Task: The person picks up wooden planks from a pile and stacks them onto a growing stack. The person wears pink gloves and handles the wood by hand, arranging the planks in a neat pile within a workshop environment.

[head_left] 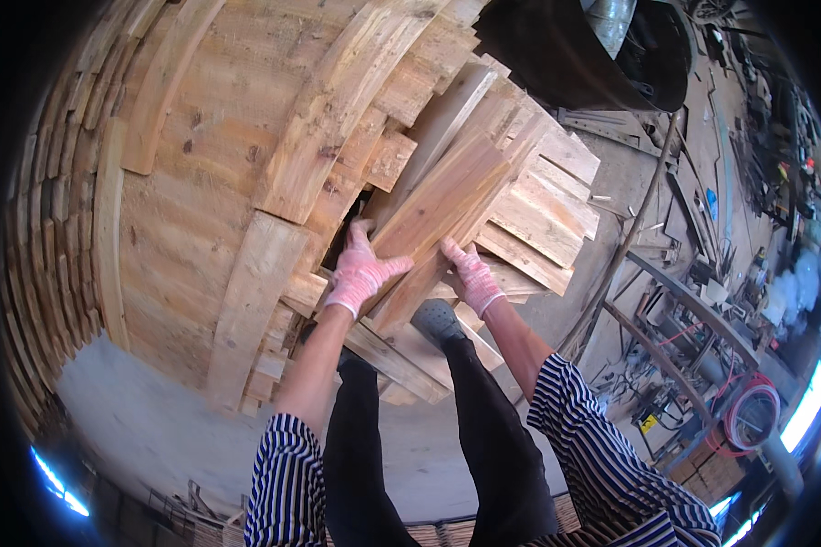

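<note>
Here we are, both gloved hands at the top plank (447, 193), which lies slanting across a loose plank pile (543, 214), just ahead of our grey shoe (438, 321). Our left hand (363, 271) is spread wide, thumb by the plank's near end, fingers along its left side. Our right hand (472, 276) meets the right edge, fingers bent; whether it grips, we can't tell. Left of us stands a big board stack (214, 137); far right, a reddish hose coil (751, 415).

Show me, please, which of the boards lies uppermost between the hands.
The brownish board, slanting up and right from beside the left hand; it overlaps the lower board near the right hand.
</note>
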`<state>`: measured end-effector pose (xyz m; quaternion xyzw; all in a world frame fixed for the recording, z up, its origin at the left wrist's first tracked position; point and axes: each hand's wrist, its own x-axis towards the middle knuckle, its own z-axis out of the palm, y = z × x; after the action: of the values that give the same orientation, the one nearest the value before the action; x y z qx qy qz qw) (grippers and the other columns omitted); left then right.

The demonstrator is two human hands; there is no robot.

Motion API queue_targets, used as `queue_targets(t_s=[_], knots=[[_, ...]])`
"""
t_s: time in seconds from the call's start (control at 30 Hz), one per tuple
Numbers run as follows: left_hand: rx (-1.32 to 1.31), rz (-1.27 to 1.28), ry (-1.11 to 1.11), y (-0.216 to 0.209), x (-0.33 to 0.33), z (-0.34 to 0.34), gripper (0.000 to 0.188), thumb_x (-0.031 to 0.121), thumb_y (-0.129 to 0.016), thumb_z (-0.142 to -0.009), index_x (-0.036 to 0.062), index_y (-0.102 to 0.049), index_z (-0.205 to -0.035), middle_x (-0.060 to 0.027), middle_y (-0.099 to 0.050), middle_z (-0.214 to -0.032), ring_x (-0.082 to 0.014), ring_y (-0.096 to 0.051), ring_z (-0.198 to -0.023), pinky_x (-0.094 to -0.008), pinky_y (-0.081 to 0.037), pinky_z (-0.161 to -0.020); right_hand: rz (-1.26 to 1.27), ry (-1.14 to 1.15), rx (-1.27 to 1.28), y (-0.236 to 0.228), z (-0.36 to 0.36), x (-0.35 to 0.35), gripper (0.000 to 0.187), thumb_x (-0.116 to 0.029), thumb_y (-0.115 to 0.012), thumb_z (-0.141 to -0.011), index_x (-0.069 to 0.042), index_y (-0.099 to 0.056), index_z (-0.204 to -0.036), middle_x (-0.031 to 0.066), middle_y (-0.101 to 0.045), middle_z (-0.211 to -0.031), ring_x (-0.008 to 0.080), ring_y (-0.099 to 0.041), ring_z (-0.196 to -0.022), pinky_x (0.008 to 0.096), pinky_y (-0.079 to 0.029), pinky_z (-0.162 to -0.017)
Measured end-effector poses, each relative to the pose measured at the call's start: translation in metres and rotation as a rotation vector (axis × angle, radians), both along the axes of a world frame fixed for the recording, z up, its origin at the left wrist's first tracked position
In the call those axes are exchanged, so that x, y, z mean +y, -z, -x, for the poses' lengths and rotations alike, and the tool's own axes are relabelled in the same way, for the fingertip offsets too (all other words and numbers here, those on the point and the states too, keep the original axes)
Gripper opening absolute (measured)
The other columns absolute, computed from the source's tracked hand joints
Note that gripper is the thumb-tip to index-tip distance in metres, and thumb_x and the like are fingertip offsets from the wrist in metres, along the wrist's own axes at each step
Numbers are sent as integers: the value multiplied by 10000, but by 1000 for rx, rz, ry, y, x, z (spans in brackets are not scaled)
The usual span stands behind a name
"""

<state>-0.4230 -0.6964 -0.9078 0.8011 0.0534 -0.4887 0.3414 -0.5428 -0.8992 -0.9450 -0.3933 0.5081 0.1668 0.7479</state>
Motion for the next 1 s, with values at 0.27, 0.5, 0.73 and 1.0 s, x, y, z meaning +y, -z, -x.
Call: queue_targets(t_s=[0.27,0.5,0.73,1.0], knots=[[-284,134,-57,-12,6,22,1154,432,-926,-638,-44,-366,-1529,-311,-481,-1476,-430,-451,-1397,-441,-368,-1187,-45,112,-135,-13,7,26,653,-339,-751,-946,-48,-424,-1431,120,-587,-1334,258,-570,-1242,447,-480,-1055],[106,280,-157,-118,-11,48,1053,434,-890,-733,-73,-380,-1502,-302,-613,-1344,-380,-597,-1280,-397,-461,-1083,-274,320,-65,-80,75,-1,755,-520,-705,-949,-102,-426,-1513,138,-534,-1472,323,-513,-1346,506,-435,-1151],[150,470,-315,-180,-4,113,888,377,-902,-774,-28,-458,-1427,-197,-659,-1283,-266,-634,-1183,-383,-493,-1026,-47,148,24,-203,97,0,886,-693,-602,-932,-110,-381,-1561,118,-519,-1500,317,-530,-1336,474,-476,-1120],[47,672,-954,-242,103,156,779,151,-861,-851,8,-427,-1482,-96,-620,-1319,-195,-603,-1206,-375,-524,-1023,31,-481,-318,-292,10,88,1226,-587,-928,-651,-15,-325,-1552,139,-575,-1372,278,-571,-1269,409,-496,-1079]])
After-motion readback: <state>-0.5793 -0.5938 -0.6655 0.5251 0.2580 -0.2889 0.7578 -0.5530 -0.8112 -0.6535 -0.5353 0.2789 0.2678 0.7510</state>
